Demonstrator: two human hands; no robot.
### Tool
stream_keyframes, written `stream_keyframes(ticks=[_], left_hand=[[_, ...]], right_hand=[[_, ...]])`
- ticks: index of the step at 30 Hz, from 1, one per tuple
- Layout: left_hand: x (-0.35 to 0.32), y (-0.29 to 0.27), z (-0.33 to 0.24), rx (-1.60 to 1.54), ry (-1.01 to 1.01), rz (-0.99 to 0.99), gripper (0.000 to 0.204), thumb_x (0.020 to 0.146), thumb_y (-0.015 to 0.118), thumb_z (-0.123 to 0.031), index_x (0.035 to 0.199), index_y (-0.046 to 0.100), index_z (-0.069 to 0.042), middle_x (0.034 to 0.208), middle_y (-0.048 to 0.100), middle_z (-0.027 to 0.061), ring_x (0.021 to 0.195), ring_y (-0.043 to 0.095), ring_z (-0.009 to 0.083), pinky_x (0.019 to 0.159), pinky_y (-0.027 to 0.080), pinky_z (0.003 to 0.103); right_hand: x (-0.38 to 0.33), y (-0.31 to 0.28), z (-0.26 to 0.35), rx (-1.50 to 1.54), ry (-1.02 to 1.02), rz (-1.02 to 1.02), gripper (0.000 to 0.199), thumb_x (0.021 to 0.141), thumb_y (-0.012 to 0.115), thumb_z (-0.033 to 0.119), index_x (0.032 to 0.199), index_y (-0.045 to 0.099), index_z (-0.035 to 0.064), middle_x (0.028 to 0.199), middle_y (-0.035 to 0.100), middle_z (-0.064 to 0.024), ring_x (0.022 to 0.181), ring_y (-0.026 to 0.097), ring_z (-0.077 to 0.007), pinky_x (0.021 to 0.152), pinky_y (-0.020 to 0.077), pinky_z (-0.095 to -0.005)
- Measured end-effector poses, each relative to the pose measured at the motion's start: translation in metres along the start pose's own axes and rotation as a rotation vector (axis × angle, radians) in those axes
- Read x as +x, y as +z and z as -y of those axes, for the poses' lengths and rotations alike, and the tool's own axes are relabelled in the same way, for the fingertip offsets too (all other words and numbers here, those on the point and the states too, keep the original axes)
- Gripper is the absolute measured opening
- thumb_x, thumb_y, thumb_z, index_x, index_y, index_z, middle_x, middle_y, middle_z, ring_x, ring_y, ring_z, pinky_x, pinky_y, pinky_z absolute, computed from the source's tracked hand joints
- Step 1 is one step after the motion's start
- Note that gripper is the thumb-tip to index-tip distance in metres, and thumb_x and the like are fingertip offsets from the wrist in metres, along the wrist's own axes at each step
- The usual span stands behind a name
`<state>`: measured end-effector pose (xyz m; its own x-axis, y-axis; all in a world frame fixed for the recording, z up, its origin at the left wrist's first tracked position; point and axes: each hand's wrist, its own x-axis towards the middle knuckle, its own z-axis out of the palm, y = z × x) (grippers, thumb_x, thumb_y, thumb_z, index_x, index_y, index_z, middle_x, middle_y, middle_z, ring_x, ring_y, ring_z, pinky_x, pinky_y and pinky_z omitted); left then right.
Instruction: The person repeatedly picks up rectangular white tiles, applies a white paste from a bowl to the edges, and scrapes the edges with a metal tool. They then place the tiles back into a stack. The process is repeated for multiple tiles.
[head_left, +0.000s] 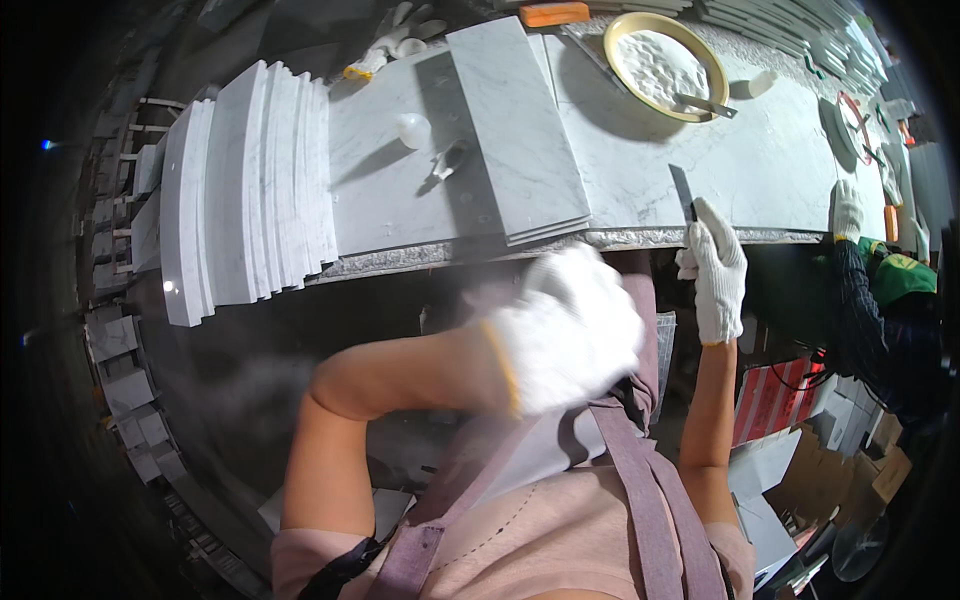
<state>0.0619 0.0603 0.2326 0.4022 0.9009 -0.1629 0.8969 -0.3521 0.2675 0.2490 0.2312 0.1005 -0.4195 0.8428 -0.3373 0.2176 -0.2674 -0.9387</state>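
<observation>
Fingers of the right hand (718, 268), in a white knitted glove (722, 312), are gripping a narrow dark-grey flat-bladed tool (681, 186), pointing over the white marble counter (785, 180). The left hand (580, 335), likewise gloved, is blurring near the front edge; whether it is holding anything cannot be told. Beyond, stacked grey-veined marble slabs (520, 130) are lying near a round yellow bowl (721, 76).
</observation>
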Motion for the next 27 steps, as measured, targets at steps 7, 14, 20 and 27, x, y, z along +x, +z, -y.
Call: stream_keyframes(ticks=[7,14,20,27], left_hand=[[0.007,-0.024,-0.048,0.354,0.135,-0.468,0.029,0.073,0.069,-0.022,0.078,0.071,0.007,0.07,0.062,0.017,0.07,0.06,0.0235,0.05,0.044,0.044],[0.006,-0.014,-0.055,0.077,-0.036,-0.275,0.029,0.074,0.07,-0.025,0.079,0.071,0.004,0.072,0.063,0.0148,0.073,0.06,0.0237,0.052,0.046,0.042],[0.002,-0.01,-0.057,-0.007,-0.121,-0.241,0.028,0.074,0.07,-0.027,0.08,0.07,0.001,0.074,0.063,0.0129,0.075,0.06,0.024,0.054,0.048,0.04],[0.001,-0.009,-0.058,-0.048,-0.192,-0.235,0.028,0.075,0.071,-0.029,0.08,0.07,-0.002,0.076,0.064,0.0107,0.078,0.061,0.0242,0.055,0.051,0.038]], right_hand=[[0.065,0.018,0.036,-0.255,-0.215,-0.074,0.034,0.104,0.068,0.021,0.136,0.07,0.0094,0.087,0.066,0.0009,0.069,0.064,-0.0073,0.057,0.0498,-0.0234],[0.119,0.037,0.049,-0.5,-0.332,-0.043,0.028,0.104,0.064,0.023,0.127,0.075,0.0099,0.087,0.073,-0.0062,0.067,0.068,-0.0122,0.06,0.0527,-0.0287],[0.155,0.046,0.046,-0.625,-0.394,-0.064,0.032,0.105,0.062,0.028,0.127,0.074,0.0078,0.082,0.069,-0.0034,0.068,0.067,-0.0091,0.057,0.0505,-0.0259],[0.173,0.052,0.045,-0.675,-0.404,-0.104,0.026,0.101,0.064,0.024,0.117,0.078,0.0085,0.084,0.076,-0.0117,0.071,0.072,-0.0182,0.071,0.0562,-0.0337]])
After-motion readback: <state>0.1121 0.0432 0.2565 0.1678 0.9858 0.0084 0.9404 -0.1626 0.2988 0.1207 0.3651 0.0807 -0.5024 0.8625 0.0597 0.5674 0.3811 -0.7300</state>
